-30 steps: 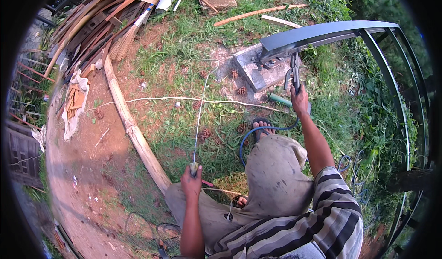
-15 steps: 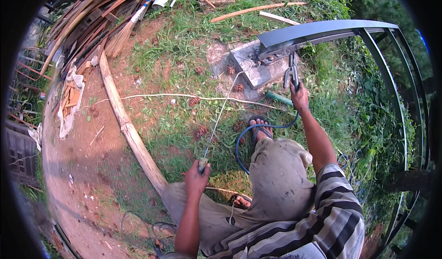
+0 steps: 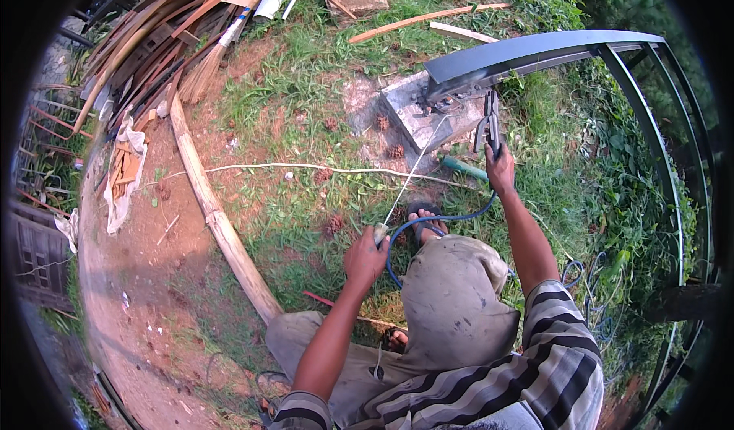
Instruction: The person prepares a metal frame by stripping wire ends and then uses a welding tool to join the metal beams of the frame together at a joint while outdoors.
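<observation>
My right hand is closed round a welding clamp, which has long dark jaws and a blue cable running from its handle end. The jaws stand beside the end of a grey steel frame. This end rests on a concrete block with bits of rubble on top. In my left hand is the grip end of a long thin pale rod. Its far tip is near the block's front edge; whether it touches cannot be made out.
A green cylinder lies in the grass by the block. A wooden pole crosses the ground at left, with a timber pile and a broom beyond. Pine cones are scattered about. The steel frame curves down the right side.
My left hand has moved right and forward with the rod, whose far tip has shifted right along the block. The right hand and clamp have barely moved.
</observation>
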